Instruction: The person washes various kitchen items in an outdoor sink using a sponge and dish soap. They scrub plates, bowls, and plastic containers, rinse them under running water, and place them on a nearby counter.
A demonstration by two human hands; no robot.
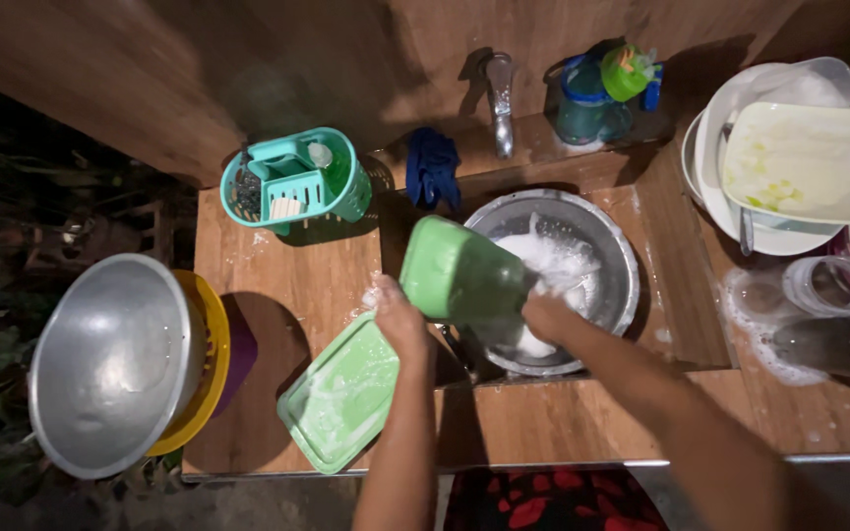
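My left hand [397,317] grips the lower edge of a green plastic container [459,273], tilted over the steel basin [623,258] full of soapy foam. My right hand [549,316] is pressed against the container's open end, foam around the fingers; what it holds is hidden. A soapy green rectangular lid [338,395] lies on the wooden counter just below my left hand.
A large upturned metal bowl [110,364] rests on a yellow basin [211,349] at left. A teal caddy [297,182], blue cloth [432,165] and tap [500,98] stand behind. Stacked dirty plates and a square dish [807,162] sit at right, with a clear jar [828,285].
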